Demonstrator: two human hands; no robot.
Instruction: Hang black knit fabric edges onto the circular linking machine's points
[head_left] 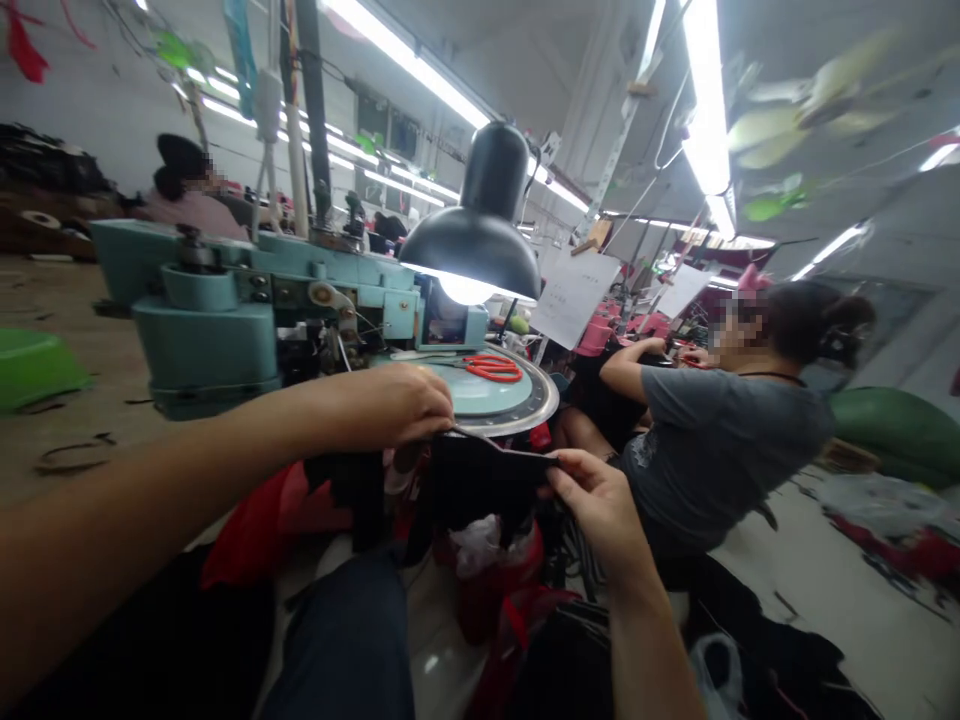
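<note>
Black fabric (487,485), held up in front of the body between both hands. Left hand (394,405): curled closed on its upper edge. Right hand (600,510): pinching its end. Nearby: teal linking machine (217,320), red scissors (495,368) on its dial.

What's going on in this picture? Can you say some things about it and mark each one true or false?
1. The red-handled scissors lie on the round plate of the teal machine. True.
2. The black desk lamp is switched off. False: it is lit.
3. The right hand holds a piece of black fabric. True.
4. The left hand is holding the scissors. False: it grips the fabric's top edge, and the scissors lie apart from it.
5. The seated co-worker on the right wears a red shirt. False: the shirt is a grey T-shirt.
</note>
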